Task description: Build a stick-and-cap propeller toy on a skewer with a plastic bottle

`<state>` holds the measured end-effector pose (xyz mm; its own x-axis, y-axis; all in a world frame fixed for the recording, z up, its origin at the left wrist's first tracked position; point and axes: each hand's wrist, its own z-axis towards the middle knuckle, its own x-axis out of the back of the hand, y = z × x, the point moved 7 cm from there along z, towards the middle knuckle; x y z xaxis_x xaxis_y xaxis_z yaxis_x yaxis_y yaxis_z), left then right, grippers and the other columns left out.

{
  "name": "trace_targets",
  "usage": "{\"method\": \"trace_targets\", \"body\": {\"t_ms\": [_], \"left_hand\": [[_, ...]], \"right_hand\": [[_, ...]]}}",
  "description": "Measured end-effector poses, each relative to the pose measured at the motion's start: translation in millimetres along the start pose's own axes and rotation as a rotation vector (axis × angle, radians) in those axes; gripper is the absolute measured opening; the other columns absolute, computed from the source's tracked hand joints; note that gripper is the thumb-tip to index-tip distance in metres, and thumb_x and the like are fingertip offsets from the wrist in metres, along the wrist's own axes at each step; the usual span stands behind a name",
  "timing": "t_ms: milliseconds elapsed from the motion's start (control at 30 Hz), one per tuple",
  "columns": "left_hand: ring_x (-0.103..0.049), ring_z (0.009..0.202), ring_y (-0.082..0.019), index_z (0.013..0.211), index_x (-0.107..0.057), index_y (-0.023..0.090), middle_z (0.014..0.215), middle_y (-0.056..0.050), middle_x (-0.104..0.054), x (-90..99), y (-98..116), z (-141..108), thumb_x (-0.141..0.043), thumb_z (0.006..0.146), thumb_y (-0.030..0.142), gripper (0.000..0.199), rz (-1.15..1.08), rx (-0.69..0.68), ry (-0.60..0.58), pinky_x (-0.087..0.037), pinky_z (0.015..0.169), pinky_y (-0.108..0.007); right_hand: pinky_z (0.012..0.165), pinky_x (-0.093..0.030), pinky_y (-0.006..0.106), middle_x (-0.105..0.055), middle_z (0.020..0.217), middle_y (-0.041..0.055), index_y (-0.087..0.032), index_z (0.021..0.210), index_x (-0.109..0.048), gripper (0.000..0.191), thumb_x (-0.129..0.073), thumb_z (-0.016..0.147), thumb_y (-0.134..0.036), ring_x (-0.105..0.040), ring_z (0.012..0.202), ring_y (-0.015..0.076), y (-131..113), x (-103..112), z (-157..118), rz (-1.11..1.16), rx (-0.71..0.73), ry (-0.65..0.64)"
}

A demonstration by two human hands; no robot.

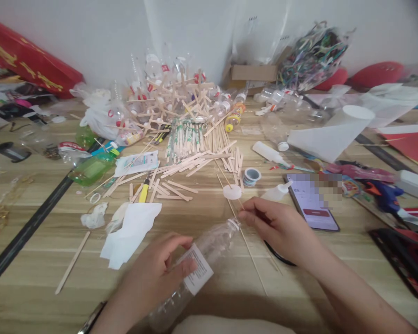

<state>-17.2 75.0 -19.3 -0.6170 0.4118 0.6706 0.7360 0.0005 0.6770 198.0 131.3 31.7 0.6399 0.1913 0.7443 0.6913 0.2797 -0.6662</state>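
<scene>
My left hand [163, 266] is wrapped around a clear plastic bottle [218, 241], which lies tilted with its open neck pointing up and right. A white printed label [199, 271] shows on its side, partly under my thumb. Right at the bottle's mouth, my right hand [273, 225] pinches a thin wooden skewer [223, 172]. A white round disc [232, 191] sits along that skewer, beyond my fingertips. Another skewer [252, 260] lies on the table beneath, passing beside the bottle neck. My right fingers partly hide what they grip.
Flat wooden sticks [184, 164] and a yellow cutter [144, 191] lie ahead. Bottles with stick frames [174, 97] pile up behind. White paper [132, 234] and a green bottle [95, 167] are left; a phone [313, 204], tape roll [251, 176] and glue gun [385, 197] are right.
</scene>
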Motion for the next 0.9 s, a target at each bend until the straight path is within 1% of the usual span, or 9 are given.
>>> {"method": "trace_targets", "body": {"t_ms": [167, 300, 367, 433, 500, 533, 667, 767, 900], "left_hand": [[-0.063, 0.087, -0.02, 0.103, -0.069, 0.019, 0.096, -0.007, -0.068, -4.5, 10.2, 5.5, -0.04, 0.094, 0.031, 0.033, 0.028, -0.087, -0.012, -0.05, 0.077, -0.031], [-0.063, 0.097, -0.024, 0.109, -0.066, 0.018, 0.102, -0.009, -0.068, -1.3, 8.6, 5.7, -0.043, 0.093, 0.036, 0.033, 0.059, -0.064, -0.007, -0.05, 0.086, -0.038], [-0.055, 0.117, -0.03, 0.126, -0.058, 0.016, 0.124, -0.015, -0.061, 0.5, 7.9, 3.9, -0.05, 0.088, 0.046, 0.049, 0.084, -0.052, -0.017, -0.044, 0.098, -0.045], [-0.04, 0.133, -0.037, 0.144, -0.038, 0.014, 0.145, -0.02, -0.044, -4.3, 9.0, 2.5, -0.062, 0.077, 0.057, 0.083, 0.102, -0.048, -0.102, -0.035, 0.107, -0.052], [-0.03, 0.139, -0.04, 0.151, -0.021, 0.014, 0.154, -0.021, -0.03, -13.3, 11.6, 3.1, -0.071, 0.065, 0.06, 0.11, 0.108, -0.045, -0.213, -0.031, 0.11, -0.055], [-0.028, 0.14, -0.039, 0.152, -0.018, 0.016, 0.156, -0.019, -0.028, -16.7, 13.6, 4.5, -0.072, 0.064, 0.058, 0.112, 0.109, -0.05, -0.241, -0.03, 0.111, -0.055], [-0.037, 0.137, -0.036, 0.15, -0.026, 0.014, 0.152, -0.018, -0.037, -23.1, 18.4, 13.3, -0.069, 0.069, 0.038, 0.095, 0.123, -0.043, -0.225, -0.032, 0.111, -0.051], [-0.041, 0.134, -0.036, 0.146, -0.036, 0.011, 0.149, -0.017, -0.042, -23.9, 17.7, 13.2, -0.064, 0.072, 0.033, 0.083, 0.088, -0.024, -0.217, -0.033, 0.111, -0.048], [-0.041, 0.135, -0.034, 0.145, -0.038, 0.019, 0.149, -0.012, -0.042, -19.6, 12.9, 8.7, -0.063, 0.07, 0.032, 0.08, 0.071, 0.031, -0.211, -0.032, 0.111, -0.049]], "right_hand": [[0.053, -0.037, 0.024, -0.059, 0.062, -0.0009, -0.02, 0.073, -0.056, 0.021, -0.047, 0.091, -0.027, -0.053, 0.056, 0.0138, -6.2, 4.7, 5.2, -0.071, 0.043, 0.011], [0.054, -0.039, 0.025, -0.061, 0.064, 0.0004, -0.02, 0.073, -0.057, 0.022, -0.046, 0.091, -0.027, -0.055, 0.058, 0.015, -0.1, -1.1, 6.9, -0.086, 0.016, -0.029], [0.054, -0.039, 0.025, -0.06, 0.063, 0.0004, -0.021, 0.073, -0.057, 0.023, -0.045, 0.091, -0.028, -0.055, 0.058, 0.0152, 2.5, -3.9, 7.2, -0.083, 0.005, -0.048], [0.054, -0.039, 0.025, -0.06, 0.062, 0.0001, -0.021, 0.073, -0.057, 0.023, -0.044, 0.091, -0.028, -0.054, 0.057, 0.0151, 4.3, -5.6, 7.9, -0.084, -0.004, -0.062], [0.053, -0.038, 0.026, -0.059, 0.061, -0.0001, -0.021, 0.072, -0.056, 0.023, -0.045, 0.091, -0.029, -0.053, 0.056, 0.0151, 5.5, -5.6, 9.0, -0.089, -0.011, -0.067], [0.054, -0.039, 0.026, -0.06, 0.061, 0.0, -0.021, 0.072, -0.057, 0.023, -0.045, 0.091, -0.029, -0.054, 0.056, 0.0153, 5.9, -5.0, 9.7, -0.095, -0.015, -0.068], [0.06, -0.042, 0.027, -0.067, 0.073, 0.0026, -0.02, 0.08, -0.06, 0.021, -0.045, 0.092, -0.03, -0.06, 0.066, 0.0177, 5.8, 1.2, 12.3, -0.125, 0.002, -0.039], [0.062, -0.043, 0.028, -0.069, 0.08, 0.0044, -0.02, 0.084, -0.061, 0.019, -0.046, 0.093, -0.028, -0.064, 0.072, 0.0192, 2.8, 9.2, 13.2, -0.186, 0.054, 0.03], [0.06, -0.044, 0.027, -0.071, 0.082, 0.005, -0.02, 0.088, -0.062, 0.015, -0.048, 0.092, -0.024, -0.064, 0.071, 0.0183, -5.5, 19.8, 12.3, -0.221, 0.121, 0.126]]}}
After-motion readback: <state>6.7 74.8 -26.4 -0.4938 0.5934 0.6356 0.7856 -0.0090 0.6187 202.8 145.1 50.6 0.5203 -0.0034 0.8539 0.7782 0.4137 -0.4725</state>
